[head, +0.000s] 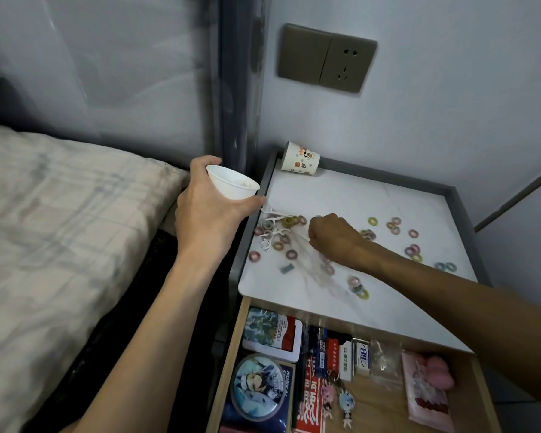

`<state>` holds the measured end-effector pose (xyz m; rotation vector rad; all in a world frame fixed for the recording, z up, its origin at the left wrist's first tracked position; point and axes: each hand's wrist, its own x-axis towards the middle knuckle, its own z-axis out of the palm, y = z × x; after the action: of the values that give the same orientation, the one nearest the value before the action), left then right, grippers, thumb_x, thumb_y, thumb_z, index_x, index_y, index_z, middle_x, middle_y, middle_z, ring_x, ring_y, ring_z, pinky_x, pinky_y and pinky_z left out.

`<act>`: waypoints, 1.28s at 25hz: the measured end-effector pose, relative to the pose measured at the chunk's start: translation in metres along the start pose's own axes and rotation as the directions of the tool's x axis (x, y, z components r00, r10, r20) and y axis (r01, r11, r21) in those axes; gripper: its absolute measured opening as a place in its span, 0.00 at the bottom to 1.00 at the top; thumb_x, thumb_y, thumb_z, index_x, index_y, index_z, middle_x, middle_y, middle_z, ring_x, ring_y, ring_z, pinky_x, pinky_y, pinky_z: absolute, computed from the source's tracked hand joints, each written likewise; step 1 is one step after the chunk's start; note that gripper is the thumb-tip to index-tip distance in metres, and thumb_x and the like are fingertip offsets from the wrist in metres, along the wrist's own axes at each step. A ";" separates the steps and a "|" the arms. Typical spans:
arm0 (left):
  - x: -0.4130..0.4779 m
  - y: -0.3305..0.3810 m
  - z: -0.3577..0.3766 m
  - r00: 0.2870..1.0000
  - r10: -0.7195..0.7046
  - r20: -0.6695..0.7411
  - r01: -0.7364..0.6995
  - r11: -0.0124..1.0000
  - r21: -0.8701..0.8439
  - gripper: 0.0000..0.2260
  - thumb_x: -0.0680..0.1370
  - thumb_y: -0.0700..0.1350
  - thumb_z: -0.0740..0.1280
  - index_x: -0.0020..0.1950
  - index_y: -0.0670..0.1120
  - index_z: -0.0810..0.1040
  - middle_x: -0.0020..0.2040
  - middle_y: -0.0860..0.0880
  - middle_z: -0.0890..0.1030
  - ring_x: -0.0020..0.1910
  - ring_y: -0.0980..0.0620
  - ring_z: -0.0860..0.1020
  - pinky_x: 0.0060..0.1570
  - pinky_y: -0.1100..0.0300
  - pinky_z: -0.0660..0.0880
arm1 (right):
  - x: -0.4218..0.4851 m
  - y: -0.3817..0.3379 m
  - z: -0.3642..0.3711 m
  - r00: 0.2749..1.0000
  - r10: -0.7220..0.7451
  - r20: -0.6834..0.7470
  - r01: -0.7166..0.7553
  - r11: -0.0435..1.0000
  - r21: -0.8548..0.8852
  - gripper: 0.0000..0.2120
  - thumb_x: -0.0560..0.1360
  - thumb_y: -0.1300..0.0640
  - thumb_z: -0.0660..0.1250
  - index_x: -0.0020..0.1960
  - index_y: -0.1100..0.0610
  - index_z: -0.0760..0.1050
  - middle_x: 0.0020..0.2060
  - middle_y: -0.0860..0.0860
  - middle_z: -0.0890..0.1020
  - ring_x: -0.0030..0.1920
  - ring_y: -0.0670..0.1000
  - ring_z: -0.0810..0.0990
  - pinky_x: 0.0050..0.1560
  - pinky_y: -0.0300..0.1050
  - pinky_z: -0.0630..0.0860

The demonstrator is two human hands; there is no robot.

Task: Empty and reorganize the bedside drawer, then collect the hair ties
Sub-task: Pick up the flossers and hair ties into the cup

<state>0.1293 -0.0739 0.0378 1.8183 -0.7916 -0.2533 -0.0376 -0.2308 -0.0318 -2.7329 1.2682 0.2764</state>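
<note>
Several small coloured hair ties (413,233) lie scattered over the white marble top of the bedside table (372,195). My left hand (206,204) grips a white paper cup (231,185), tilted, just left of the table's edge. My right hand (331,235) is curled in a fist over the middle of the top, beside a clear plastic bag (313,264); what its fingers hold is hidden. White floss picks (270,226) lie among the ties at the left. The wooden drawer (469,389) below stands open, filled with cards, packets and keychains.
A patterned paper cup (300,159) lies on its side at the table's back left corner. The bed (60,245) is on the left. A wall socket (325,57) sits above the table. A small grey clip (287,268) lies near the front.
</note>
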 end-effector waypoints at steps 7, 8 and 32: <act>0.000 0.000 0.003 1.000 -0.002 0.012 0.002 1.000 -0.004 0.36 0.61 0.52 0.82 0.65 0.51 0.70 0.52 0.52 0.76 0.56 0.47 0.76 0.55 0.49 0.76 | 0.018 -0.007 -0.017 0.797 -0.568 -0.208 0.553 0.823 -0.127 0.09 0.73 0.69 0.68 0.47 0.57 0.77 0.43 0.51 0.79 0.46 0.53 0.76 0.41 0.50 0.74; 0.000 0.000 0.003 1.000 -0.002 0.011 0.002 1.000 -0.004 0.36 0.61 0.52 0.82 0.65 0.51 0.70 0.52 0.52 0.76 0.56 0.47 0.76 0.55 0.49 0.76 | 0.023 -0.013 -0.017 0.782 -0.591 -0.197 0.574 0.807 -0.141 0.08 0.74 0.68 0.67 0.48 0.57 0.78 0.44 0.52 0.79 0.47 0.53 0.76 0.42 0.50 0.75; -0.008 0.009 0.009 0.997 -0.015 0.070 0.016 1.000 -0.009 0.35 0.63 0.51 0.81 0.66 0.52 0.70 0.53 0.53 0.77 0.55 0.49 0.75 0.54 0.54 0.75 | 0.018 0.001 -0.005 0.942 -0.332 0.049 0.335 0.932 -0.139 0.02 0.74 0.61 0.66 0.44 0.59 0.77 0.41 0.55 0.81 0.42 0.58 0.80 0.40 0.50 0.75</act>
<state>0.1152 -0.0778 0.0409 1.8149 -0.8240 -0.3317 -0.0262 -0.2461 -0.0306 -2.9945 0.7820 0.3778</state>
